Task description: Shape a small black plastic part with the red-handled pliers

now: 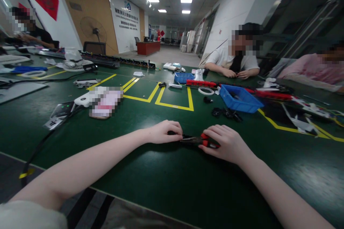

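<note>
Above the green table's near half, my right hand (227,143) is wrapped round the red handles of a pair of pliers (192,140). The dark jaws point left, toward my left hand (165,132). That hand is closed in a pinch on a small black part (172,133), mostly hidden by my fingers. The jaws meet or nearly meet the part at my left fingertips; I cannot tell whether they grip it. Several black pieces (227,113) lie on the table beyond my right hand.
Beyond my hands stand a blue bin (239,105) and a smaller blue bin (184,77). A phone (106,103) lies left, near a cabled black device (63,109). Yellow tape (174,106) marks the green table (150,186). A person (242,53) sits across; others sit at both sides.
</note>
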### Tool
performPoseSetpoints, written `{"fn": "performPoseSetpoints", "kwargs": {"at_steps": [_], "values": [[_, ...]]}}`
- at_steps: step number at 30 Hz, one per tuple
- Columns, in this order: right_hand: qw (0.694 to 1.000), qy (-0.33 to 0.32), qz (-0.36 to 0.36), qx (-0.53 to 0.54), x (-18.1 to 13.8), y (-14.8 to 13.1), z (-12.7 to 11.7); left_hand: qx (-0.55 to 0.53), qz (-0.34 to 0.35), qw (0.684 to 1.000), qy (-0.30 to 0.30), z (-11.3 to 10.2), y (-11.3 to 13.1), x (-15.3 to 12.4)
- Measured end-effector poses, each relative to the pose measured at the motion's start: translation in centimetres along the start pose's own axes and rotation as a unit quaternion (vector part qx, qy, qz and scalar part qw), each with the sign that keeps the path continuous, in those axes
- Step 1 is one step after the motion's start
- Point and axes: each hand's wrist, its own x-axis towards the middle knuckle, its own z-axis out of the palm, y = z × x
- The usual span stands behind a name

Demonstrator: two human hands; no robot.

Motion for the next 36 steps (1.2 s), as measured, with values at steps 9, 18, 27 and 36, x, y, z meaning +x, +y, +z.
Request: {"fn": "performPoseSetpoints", "kwargs": {"at_steps": [9, 18, 27, 36], "values": [[1.0, -0.017, 0.009, 0.002, -0.15, 0.46, -0.03, -0.004, -0.007, 1.0, 0.005, -0.03, 0.14, -0.02], [0.999, -0.007, 0.034, 0.037, -0.28, 0.3, -0.23, -0.015, -0.006, 1.0, 0.001, -0.06, -0.01, 0.0], [0.998, -0.013, 0.039, 0.051, -0.08, 0.01, 0.26, -0.009, -0.016, 1.0, -0.005, -0.06, 0.13, -0.02], [0.998, -0.035, 0.04, 0.037, -0.19, 0.29, 0.05, -0.006, -0.015, 1.0, -0.004, -0.15, 0.35, 0.06]]}}
